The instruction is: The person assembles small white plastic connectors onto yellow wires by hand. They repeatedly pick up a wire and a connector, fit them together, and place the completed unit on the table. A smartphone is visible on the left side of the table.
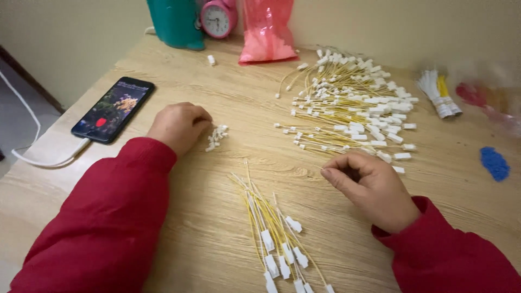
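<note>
Step looks like picking a small part: left hand (179, 127), fingers curled, knuckles up, touches the small white connectors (216, 137) on the worktop (217, 228). Right hand (369, 184) w/ fingertips pinched narrow (can't tell if holding anything) near yellow wires (271, 228). Next needs a fine pinch.

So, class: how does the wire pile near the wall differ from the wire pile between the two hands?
The far pile is much bigger than the near pile. The far pile's wires run mostly sideways across the table, while the near pile's run towards the person. The far pile spreads wide; the near pile is a narrow bunch. Both hold thin yellow wires with white plastic connectors.
</note>
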